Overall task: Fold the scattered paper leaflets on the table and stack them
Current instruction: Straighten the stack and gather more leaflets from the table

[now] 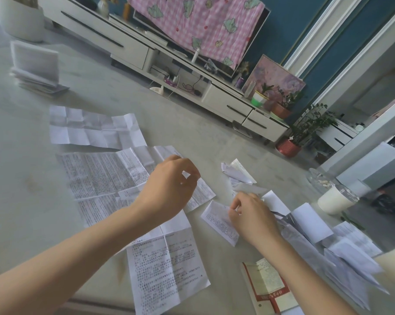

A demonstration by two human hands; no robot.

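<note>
A small leaflet at five o'clock is pinched between fingertips of the right hand, the left hand is held loosely curled, gripping nothing, over unfolded sheets at centre, and the fold may spring open if carried to the stack, well apart at ten o'clock.

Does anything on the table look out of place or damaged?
Yes. One small leaflet beyond the right hand lies crumpled, its edges sticking up, unlike the flat sheets. The far stack is untidy, its top leaflet standing half open.
</note>
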